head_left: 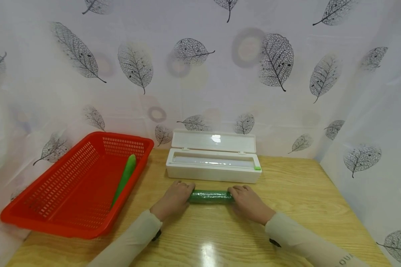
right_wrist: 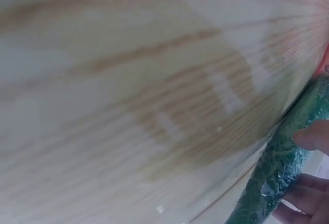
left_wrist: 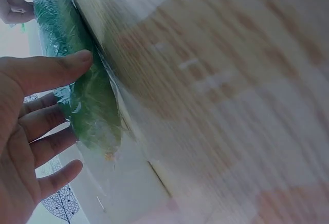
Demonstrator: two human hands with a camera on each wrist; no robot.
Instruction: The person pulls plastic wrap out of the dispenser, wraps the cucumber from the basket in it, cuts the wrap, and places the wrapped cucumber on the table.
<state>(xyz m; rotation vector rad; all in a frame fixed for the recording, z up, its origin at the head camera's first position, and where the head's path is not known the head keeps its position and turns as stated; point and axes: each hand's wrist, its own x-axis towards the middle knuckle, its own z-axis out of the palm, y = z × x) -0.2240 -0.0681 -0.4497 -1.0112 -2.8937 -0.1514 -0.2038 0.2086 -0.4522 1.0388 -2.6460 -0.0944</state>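
Observation:
A cucumber [head_left: 210,196] wrapped in clear, shiny cling film lies crosswise over the table, one end toward each hand. My left hand [head_left: 175,198] holds its left end, thumb on the near side and fingers on the far side; in the left wrist view the cucumber's tip [left_wrist: 105,139] pokes past the thumb under loose film. At the other end, my right hand [head_left: 248,204] grips it between thumb and fingers. The right wrist view shows wrinkled film on the cucumber [right_wrist: 277,167], with part of that hand cut off by the frame.
Just behind the hands stands a white cling film dispenser [head_left: 214,174], lid [head_left: 200,141] raised, a film roll [head_left: 214,161] inside and a green slider [head_left: 257,168] at its right. On the left, a red plastic basket [head_left: 77,185] contains another cucumber [head_left: 124,180]. A leaf-patterned curtain surrounds the wooden table [head_left: 307,200].

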